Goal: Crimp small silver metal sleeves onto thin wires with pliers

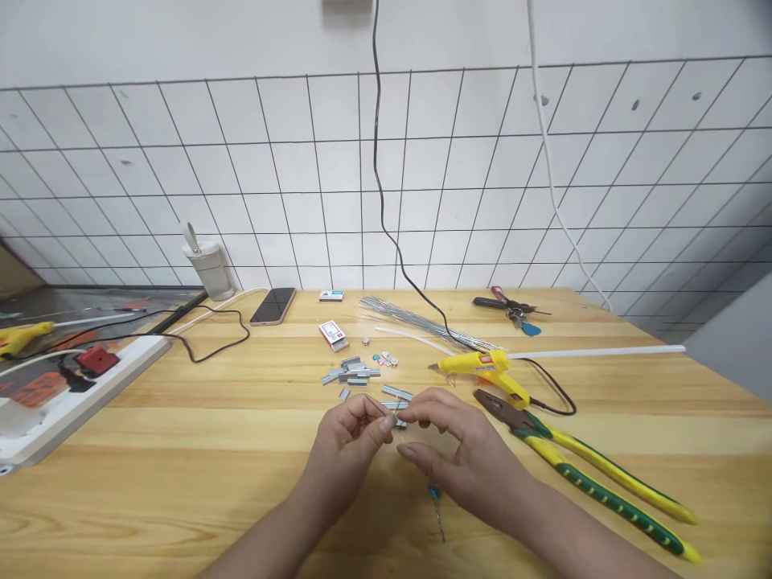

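Pinching a small, thin piece between thumb and fingers, the left hand is closed on it above the near middle of the worktop. Just to its right, the right hand brings its forefinger to the piece while its thumb hangs apart below; whether that fingertip touches is too small to tell. Metal staple strips lie in a loose cluster just beyond the hands, with a small red-and-white box farther off. A bundle of thin wires stretches across the far middle. To the right lie a yellow glue gun and, nearer, large green-and-yellow pliers. A slim item with a blue top lies near the right thumb. At far left, a phone rests flat near an upright cup.
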The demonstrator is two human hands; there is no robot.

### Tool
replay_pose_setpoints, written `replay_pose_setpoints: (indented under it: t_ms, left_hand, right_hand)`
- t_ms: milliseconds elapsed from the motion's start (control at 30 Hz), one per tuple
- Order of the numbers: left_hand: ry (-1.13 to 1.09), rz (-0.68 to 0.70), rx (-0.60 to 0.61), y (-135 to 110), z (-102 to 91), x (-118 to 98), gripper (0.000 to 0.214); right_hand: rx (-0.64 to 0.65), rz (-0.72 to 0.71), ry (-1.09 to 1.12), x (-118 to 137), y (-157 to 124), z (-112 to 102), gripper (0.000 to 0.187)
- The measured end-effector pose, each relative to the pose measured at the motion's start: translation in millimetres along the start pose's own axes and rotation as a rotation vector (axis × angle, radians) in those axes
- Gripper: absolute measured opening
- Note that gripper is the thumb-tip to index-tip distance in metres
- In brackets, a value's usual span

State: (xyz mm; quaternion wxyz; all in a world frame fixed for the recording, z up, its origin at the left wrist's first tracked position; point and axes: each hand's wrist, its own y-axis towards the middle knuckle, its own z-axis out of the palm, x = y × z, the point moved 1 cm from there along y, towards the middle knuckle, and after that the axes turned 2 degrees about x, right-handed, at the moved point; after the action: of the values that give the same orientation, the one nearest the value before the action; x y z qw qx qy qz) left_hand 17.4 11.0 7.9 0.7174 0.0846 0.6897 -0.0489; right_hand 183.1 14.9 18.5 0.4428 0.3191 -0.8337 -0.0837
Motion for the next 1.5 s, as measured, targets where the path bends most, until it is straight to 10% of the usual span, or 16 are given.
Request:
replay_pose_setpoints:
  t_ms: [833, 1500]
  left_hand:
    - [-0.055, -0.052, 0.064, -2, 1.0, -5, 0.02]
    - [0.067, -0.242, 0.204, -1, 6.8, 3, 0.032]
  right_hand:
    - [0.028, 0.013, -0.05, -2, 1, 5, 0.014]
    - [0.187, 0.335, 0.148, 3, 5, -8, 0.01]
